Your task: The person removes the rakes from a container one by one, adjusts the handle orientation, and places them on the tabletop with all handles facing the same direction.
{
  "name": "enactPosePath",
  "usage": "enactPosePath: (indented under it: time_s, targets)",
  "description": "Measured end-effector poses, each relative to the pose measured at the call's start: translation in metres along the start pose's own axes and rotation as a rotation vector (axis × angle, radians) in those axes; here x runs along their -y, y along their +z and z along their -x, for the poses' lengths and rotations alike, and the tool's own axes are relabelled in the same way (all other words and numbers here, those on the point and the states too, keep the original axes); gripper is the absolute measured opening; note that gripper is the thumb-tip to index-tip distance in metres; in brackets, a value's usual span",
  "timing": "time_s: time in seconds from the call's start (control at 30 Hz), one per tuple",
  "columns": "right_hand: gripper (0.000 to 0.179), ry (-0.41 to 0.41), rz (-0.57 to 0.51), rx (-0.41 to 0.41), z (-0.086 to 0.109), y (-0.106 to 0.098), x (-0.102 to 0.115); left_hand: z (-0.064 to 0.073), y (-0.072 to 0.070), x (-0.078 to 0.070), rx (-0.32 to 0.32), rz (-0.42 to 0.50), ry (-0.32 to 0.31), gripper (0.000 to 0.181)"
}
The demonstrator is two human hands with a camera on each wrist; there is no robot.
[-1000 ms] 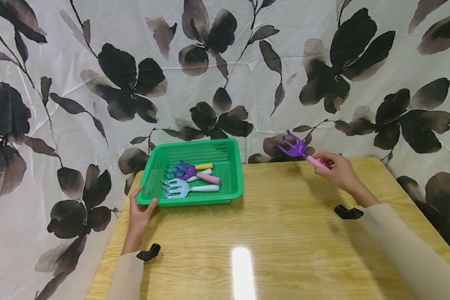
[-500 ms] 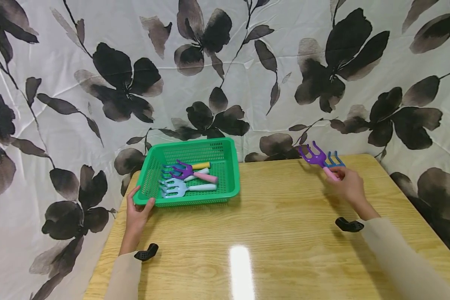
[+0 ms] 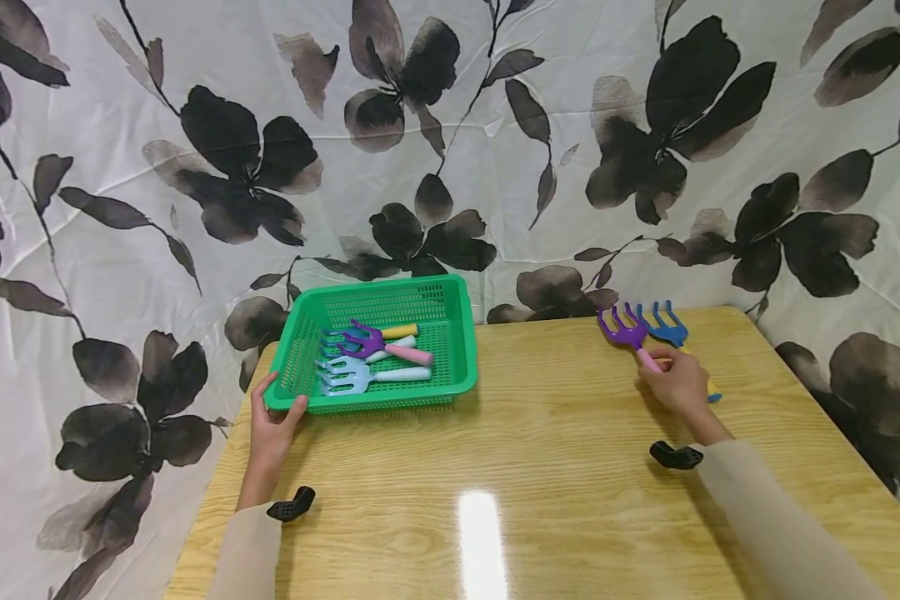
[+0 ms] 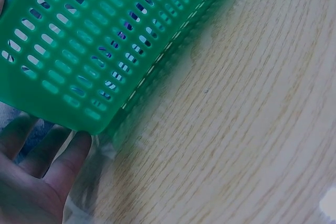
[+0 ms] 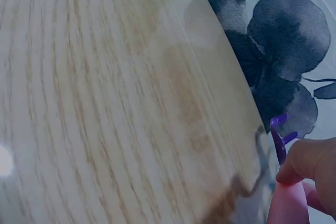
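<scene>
My right hand (image 3: 678, 387) pinches the pink handle of a purple-tined hand fork (image 3: 625, 332), low near the table's back right. Beside it lies a blue hand fork (image 3: 667, 327), its yellow handle partly hidden behind the hand. At the left, my left hand (image 3: 272, 433) holds the front left corner of a green plastic basket (image 3: 461, 333), thumb in front and fingers at the side. Inside are a purple fork with a pink handle (image 3: 408, 355), a light blue fork (image 3: 351, 377) with a pale handle, and a yellow-handled one (image 3: 400, 331), overlapping.
Both hands work over a wooden table (image 3: 555, 467). A white cloth with dark flowers (image 3: 525, 167) hangs right behind the table's back edge. Black wrist devices sit at both cuffs, and a bright light reflection (image 3: 482, 542) shows on the front of the table.
My right hand has lowered the purple fork from the air and brought it rightward, next to the blue fork. The blue fork has come into view; the left hand stays on the basket.
</scene>
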State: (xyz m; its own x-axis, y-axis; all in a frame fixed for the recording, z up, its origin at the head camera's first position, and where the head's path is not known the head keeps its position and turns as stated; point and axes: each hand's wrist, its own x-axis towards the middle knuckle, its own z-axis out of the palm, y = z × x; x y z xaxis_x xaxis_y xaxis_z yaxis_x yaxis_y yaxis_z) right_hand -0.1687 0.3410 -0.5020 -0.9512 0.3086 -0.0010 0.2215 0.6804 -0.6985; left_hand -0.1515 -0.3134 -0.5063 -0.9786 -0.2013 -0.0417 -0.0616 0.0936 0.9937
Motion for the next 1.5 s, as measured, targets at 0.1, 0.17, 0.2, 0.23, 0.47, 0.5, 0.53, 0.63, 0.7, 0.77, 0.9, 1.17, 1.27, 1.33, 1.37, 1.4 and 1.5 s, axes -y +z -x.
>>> enactPosePath:
  time_s: [0.1, 0.17, 0.2, 0.23, 0.47, 0.5, 0.53, 0.63, 0.7, 0.77, 0.9, 1.17, 1.27, 1.33, 1.37, 1.4, 1.5]
  targets:
    - [0.045, 0.021, 0.006, -0.003, -0.003, 0.006, -0.002, 0.001, 0.000, 0.001, -0.006, 0.002, 0.016, 0.076]
    - [0.046, 0.038, 0.009, -0.002, -0.006, 0.009, -0.002, 0.001, 0.000, 0.002, -0.008, -0.001, 0.027, 0.077]
    - [0.047, 0.048, 0.011, 0.002, -0.006, 0.010, -0.003, 0.001, 0.000, 0.002, -0.009, -0.001, 0.030, 0.077]
    - [0.047, 0.054, 0.009, 0.004, -0.007, 0.011, -0.003, 0.000, 0.000, 0.002, -0.010, -0.001, 0.033, 0.077]
    - [0.048, 0.064, 0.001, -0.006, -0.009, 0.015, -0.001, 0.001, 0.001, 0.002, -0.024, 0.000, 0.030, 0.075]
    - [0.048, 0.065, 0.004, -0.005, -0.009, 0.015, -0.001, 0.001, 0.001, 0.002, -0.024, 0.000, 0.030, 0.075]
    - [0.048, 0.064, 0.007, -0.004, -0.009, 0.015, 0.000, 0.001, 0.001, 0.002, -0.026, 0.000, 0.029, 0.075]
    - [0.049, 0.058, 0.014, 0.003, -0.008, 0.015, 0.002, 0.000, 0.001, 0.003, -0.023, 0.003, 0.031, 0.075]
    - [0.049, 0.056, 0.019, 0.003, -0.008, 0.015, 0.003, 0.000, 0.001, 0.003, -0.021, 0.003, 0.033, 0.075]
    - [0.049, 0.050, 0.028, 0.001, -0.008, 0.016, 0.003, 0.000, 0.001, 0.004, -0.021, 0.001, 0.031, 0.075]
    - [0.051, 0.055, 0.031, 0.004, -0.010, 0.017, 0.001, 0.000, 0.001, 0.004, -0.020, -0.001, 0.023, 0.075]
    - [0.057, 0.024, 0.045, 0.010, -0.010, 0.015, -0.001, -0.002, 0.001, 0.004, -0.007, 0.019, 0.045, 0.075]
    - [0.060, -0.060, 0.053, -0.003, -0.010, 0.013, 0.002, -0.003, 0.001, 0.004, -0.012, 0.026, 0.048, 0.074]
    - [0.060, -0.130, 0.058, -0.020, -0.011, 0.011, 0.007, -0.003, 0.001, 0.005, -0.018, 0.024, 0.047, 0.074]
    - [0.060, -0.168, 0.067, -0.027, -0.013, 0.010, 0.011, -0.003, 0.001, 0.005, -0.021, 0.023, 0.047, 0.073]
    - [0.060, -0.204, 0.078, -0.032, -0.014, 0.009, 0.014, -0.003, 0.000, 0.005, -0.022, 0.024, 0.047, 0.073]
    - [0.060, -0.274, 0.113, -0.030, -0.021, 0.004, 0.028, -0.003, -0.001, 0.006, -0.027, 0.020, 0.050, 0.073]
